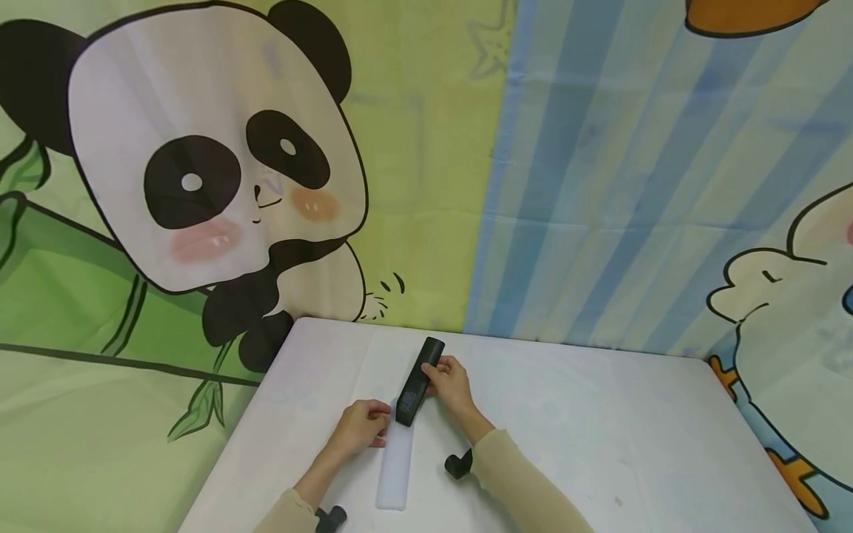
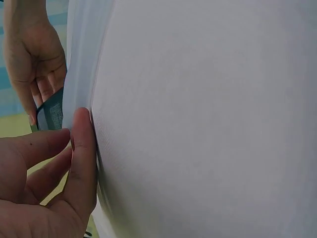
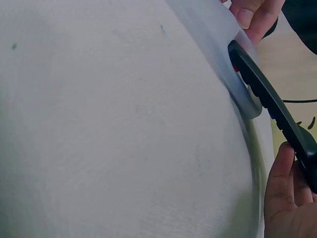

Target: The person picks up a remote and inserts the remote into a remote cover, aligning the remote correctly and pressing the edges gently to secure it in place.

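Note:
My right hand (image 1: 455,386) holds a black remote control (image 1: 416,385) by its far half, tilted, with its labelled back facing up. In the right wrist view the remote's (image 3: 273,101) buttons face down, and its near end is at the open end of a translucent whitish sleeve (image 3: 210,47). That sleeve (image 1: 395,474) lies lengthwise on the table, reaching toward the near edge. My left hand (image 1: 358,429) pinches the sleeve's left edge near its far end, thumb and fingertips around the thin material in the left wrist view. The remote overlaps the sleeve's far end in the head view.
A white-covered table (image 1: 566,422) lies beneath both hands. Behind it hangs a printed cloth with a panda (image 1: 220,178) and blue stripes. Black wrist camera mounts (image 1: 458,465) stick out beside both forearms, close over the table.

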The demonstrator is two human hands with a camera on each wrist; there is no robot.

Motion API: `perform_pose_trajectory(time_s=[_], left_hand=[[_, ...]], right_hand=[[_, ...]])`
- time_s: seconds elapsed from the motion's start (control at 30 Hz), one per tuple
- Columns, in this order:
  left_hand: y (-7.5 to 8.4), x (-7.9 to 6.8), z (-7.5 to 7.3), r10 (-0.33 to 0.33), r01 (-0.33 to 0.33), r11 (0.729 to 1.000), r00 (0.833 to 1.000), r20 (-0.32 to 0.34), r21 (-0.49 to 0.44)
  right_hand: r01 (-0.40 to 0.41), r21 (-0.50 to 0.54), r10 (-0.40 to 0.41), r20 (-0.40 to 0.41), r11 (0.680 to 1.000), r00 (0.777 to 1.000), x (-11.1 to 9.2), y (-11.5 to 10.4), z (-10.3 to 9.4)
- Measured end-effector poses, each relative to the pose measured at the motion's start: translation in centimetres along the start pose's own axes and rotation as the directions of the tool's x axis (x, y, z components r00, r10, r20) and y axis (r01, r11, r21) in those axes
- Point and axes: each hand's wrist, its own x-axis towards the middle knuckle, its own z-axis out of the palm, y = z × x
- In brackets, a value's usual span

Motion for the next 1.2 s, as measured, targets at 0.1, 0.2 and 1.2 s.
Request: perform_pose_trajectory(time_s=[0.1, 0.2, 1.2], left_hand=[[0.0, -0.1, 0.1, -0.002, 0.002, 1.0, 1.0, -0.002, 0.014], [0.1, -0.1, 0.2, -0.003, 0.003, 1.0, 1.0, -0.004, 0.019], [2.4, -0.9, 1.9, -0.004, -0.021, 0.978, 0.993, -0.119, -0.206]], right_hand=[[-0.005, 0.024, 0.005, -0.006, 1.0, 1.0, 0.5, 1.4, 0.1], [-0.008, 0.031, 0.008, 0.001, 0.999, 1.0, 0.4, 1.6, 0.3], [0.028, 0.162, -0.041, 0.077, 0.986, 0.996, -2.0, -2.1, -2.2]])
